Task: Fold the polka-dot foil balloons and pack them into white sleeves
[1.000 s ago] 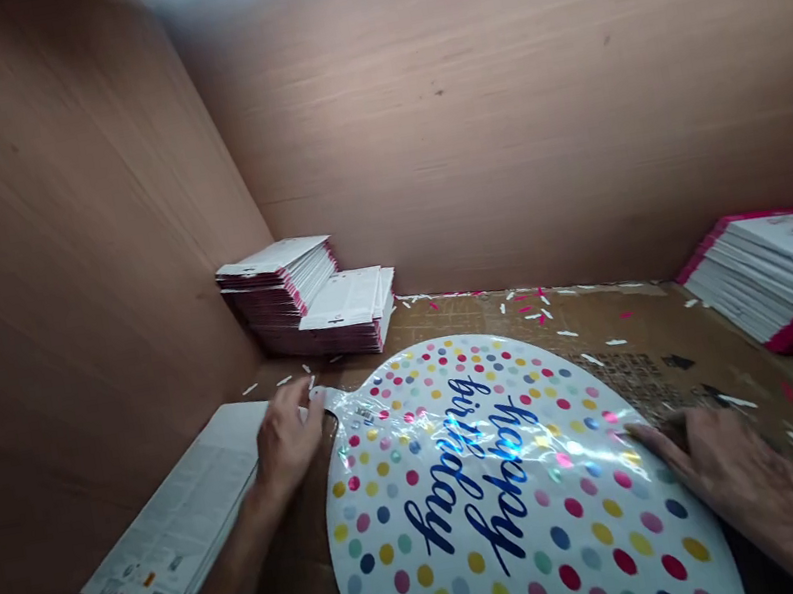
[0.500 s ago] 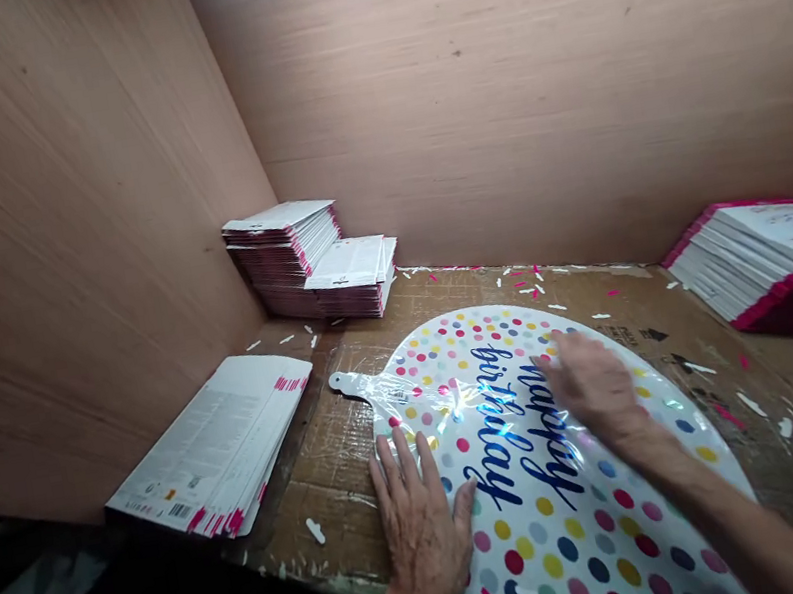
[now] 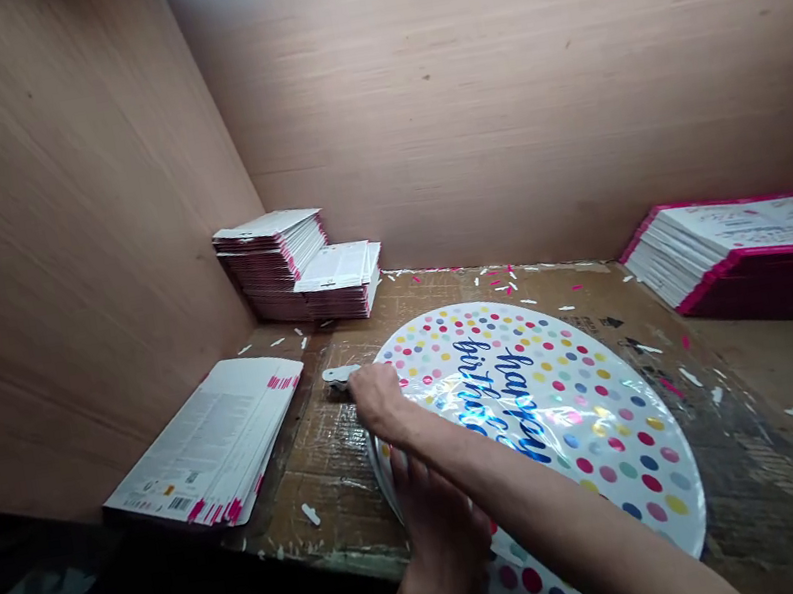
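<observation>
A flat, uninflated foil balloon [image 3: 612, 403], white with coloured dots and blue "happy birthday" lettering, lies in front of me. Its narrow tail [image 3: 338, 375] points left. My right hand [image 3: 382, 403] is closed at the base of the tail, reaching across from the right. Under that forearm, my left hand [image 3: 439, 508] rests at the balloon's near-left edge. Its fingers seem laid out along the foil, though the forearm hides part of them.
Cardboard [image 3: 318, 462] covers the worktop, littered with white and pink scraps. Printed white sleeves [image 3: 200, 441] lie at the left. A taller stack [image 3: 277, 266] fills the back corner, and pink-edged packets [image 3: 760, 246] stand at the right. Wooden panels [image 3: 485, 100] wall the left and back.
My right hand has moved from the lettering leftward to the balloon's tail, crossing over my left hand and closing there. The left hand stays near the balloon's left edge. The view has shifted slightly right.
</observation>
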The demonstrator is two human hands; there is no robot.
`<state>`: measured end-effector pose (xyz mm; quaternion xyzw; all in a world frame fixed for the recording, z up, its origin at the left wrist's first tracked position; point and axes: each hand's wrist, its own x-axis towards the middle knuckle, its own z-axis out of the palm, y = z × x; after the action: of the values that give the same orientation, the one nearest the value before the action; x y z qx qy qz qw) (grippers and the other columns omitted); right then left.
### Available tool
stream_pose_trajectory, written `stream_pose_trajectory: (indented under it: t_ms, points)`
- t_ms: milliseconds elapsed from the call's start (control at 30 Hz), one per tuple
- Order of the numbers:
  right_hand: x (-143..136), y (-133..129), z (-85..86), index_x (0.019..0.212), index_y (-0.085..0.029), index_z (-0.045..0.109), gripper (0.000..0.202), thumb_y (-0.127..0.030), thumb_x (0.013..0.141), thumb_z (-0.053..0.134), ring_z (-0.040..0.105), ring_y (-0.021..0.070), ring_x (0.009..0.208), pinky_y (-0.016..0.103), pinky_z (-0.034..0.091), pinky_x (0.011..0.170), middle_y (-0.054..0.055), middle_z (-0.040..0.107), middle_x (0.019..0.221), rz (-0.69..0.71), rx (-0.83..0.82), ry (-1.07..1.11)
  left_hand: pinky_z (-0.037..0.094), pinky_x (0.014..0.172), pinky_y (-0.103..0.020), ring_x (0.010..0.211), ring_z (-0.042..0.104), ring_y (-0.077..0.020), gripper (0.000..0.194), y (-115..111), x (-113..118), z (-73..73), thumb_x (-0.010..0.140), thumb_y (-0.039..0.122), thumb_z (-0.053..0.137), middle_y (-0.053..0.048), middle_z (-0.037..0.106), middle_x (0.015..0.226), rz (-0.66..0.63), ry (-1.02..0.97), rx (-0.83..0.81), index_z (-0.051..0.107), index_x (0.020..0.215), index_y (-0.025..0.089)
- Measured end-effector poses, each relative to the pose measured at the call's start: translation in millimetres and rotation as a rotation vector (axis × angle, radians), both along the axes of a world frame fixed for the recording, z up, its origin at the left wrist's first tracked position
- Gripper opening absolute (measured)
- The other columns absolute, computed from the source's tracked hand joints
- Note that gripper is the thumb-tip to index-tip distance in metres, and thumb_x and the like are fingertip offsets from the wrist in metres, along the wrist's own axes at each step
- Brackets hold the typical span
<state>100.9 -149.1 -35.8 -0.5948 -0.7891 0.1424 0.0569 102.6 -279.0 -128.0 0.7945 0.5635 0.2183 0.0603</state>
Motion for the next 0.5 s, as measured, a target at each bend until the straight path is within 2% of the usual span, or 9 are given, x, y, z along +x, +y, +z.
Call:
stream_pose_trajectory:
  t_ms: [133,200,267,333,367,433,500]
  points:
    - [25,13,-6.8,0.092,-0.012,0.074,0.021,-0.030,0.088,0.063,0.068,0.0259,0.095,0.032,0.050,0.079,0.015,0.073,0.097,-0.177,-0.049,0.203,0.026,0.112,-0.063,0.140,0.031,-0.0426,0.067,-3,-22,18.6,0.083,0.051,0.057,-0.021,0.047,0.146,-0.010,0.124,-0.004,0.053,0.136,0.010]
    - [38,12,-15.1,0.081,-0.015,0.074,0.025,-0.032,0.090,0.059,0.070,0.0210,0.083,0.026,0.048,0.070,0.010,0.075,0.083,-0.195,-0.102,0.327,0.038,0.108,-0.055,0.133,0.044,-0.0379,0.054,-5,-33,34.3,0.086,0.045,0.054,-0.019,0.055,0.139,-0.067,0.090,-0.010,0.059,0.128,0.011]
    - [45,10,-23.6,0.072,-0.016,0.072,0.030,-0.031,0.091,0.055,0.067,0.0145,0.066,0.021,0.045,0.061,0.006,0.073,0.069,-0.188,-0.171,0.452,0.050,0.094,-0.039,0.110,0.063,-0.0271,0.033,2,-44,53.6,0.093,0.036,0.046,-0.013,0.069,0.116,-0.085,-0.018,-0.045,0.068,0.109,0.016]
    - [48,9,-30.2,0.066,-0.015,0.069,0.030,-0.027,0.089,0.055,0.062,0.0108,0.054,0.018,0.042,0.054,0.003,0.069,0.060,-0.192,-0.228,0.557,0.052,0.079,-0.029,0.085,0.068,-0.0183,0.035,22,-56,72.9,0.098,0.030,0.036,-0.007,0.073,0.094,0.021,-0.110,-0.071,0.069,0.093,0.020]
    - [48,9,-32.5,0.064,-0.014,0.067,0.027,-0.025,0.087,0.057,0.060,0.0101,0.051,0.018,0.040,0.052,0.002,0.067,0.057,-0.200,-0.247,0.602,0.051,0.076,-0.027,0.083,0.068,-0.0172,0.036,37,-61,80.9,0.099,0.029,0.033,-0.006,0.073,0.093,0.103,-0.115,-0.076,0.068,0.093,0.020]
    - [47,11,-35.3,0.059,-0.014,0.063,0.023,-0.021,0.080,0.061,0.057,0.0096,0.048,0.018,0.039,0.050,0.000,0.063,0.052,-0.220,-0.271,0.682,0.049,0.082,-0.026,0.096,0.067,-0.0171,0.035,71,-70,90.9,0.099,0.024,0.031,-0.006,0.072,0.105,0.186,-0.029,-0.130,0.066,0.106,0.021]
    - [46,13,-36.2,0.056,-0.015,0.060,0.020,-0.017,0.075,0.061,0.055,0.0093,0.047,0.017,0.038,0.049,-0.001,0.059,0.048,-0.250,-0.284,0.757,0.048,0.086,-0.026,0.102,0.066,-0.0180,0.034,101,-78,92.0,0.097,0.019,0.034,-0.006,0.071,0.110,0.190,0.099,-0.239,0.065,0.111,0.021]
